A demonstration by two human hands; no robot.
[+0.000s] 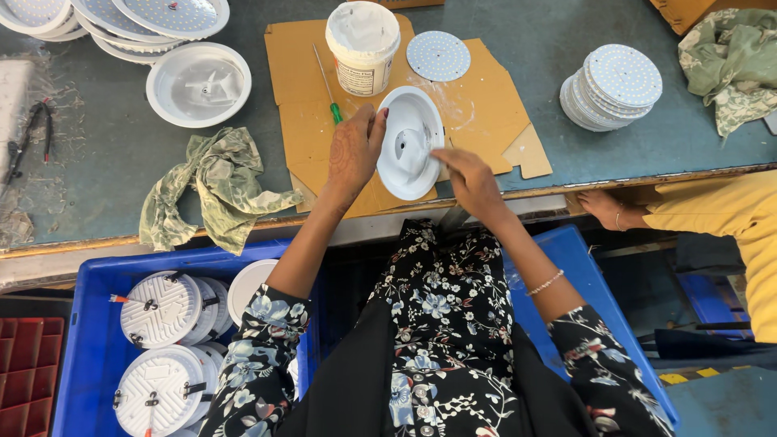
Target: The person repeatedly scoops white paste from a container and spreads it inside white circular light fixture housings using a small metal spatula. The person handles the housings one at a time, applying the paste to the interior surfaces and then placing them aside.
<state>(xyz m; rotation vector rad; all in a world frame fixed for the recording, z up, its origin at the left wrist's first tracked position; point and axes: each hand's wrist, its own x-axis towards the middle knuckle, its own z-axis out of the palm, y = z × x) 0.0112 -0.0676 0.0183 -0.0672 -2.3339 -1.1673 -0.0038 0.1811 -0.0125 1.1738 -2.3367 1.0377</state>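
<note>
The left hand clasps the round white plastic lamp housing's left rim; the right hand's pinched fingertips, seemingly empty, touch its right inside.

Both arms reach forward, hands close together at the near edge of the surface.

The left hand stands upright on the left, palm turned right, fingers curled in a grip with thumb and fingertips pointing far. The right hand lies lower on the right, back up, its fingers pinched and pointing left. Both forearms are bare below patterned sleeves, elbows bent and spread apart.
</note>
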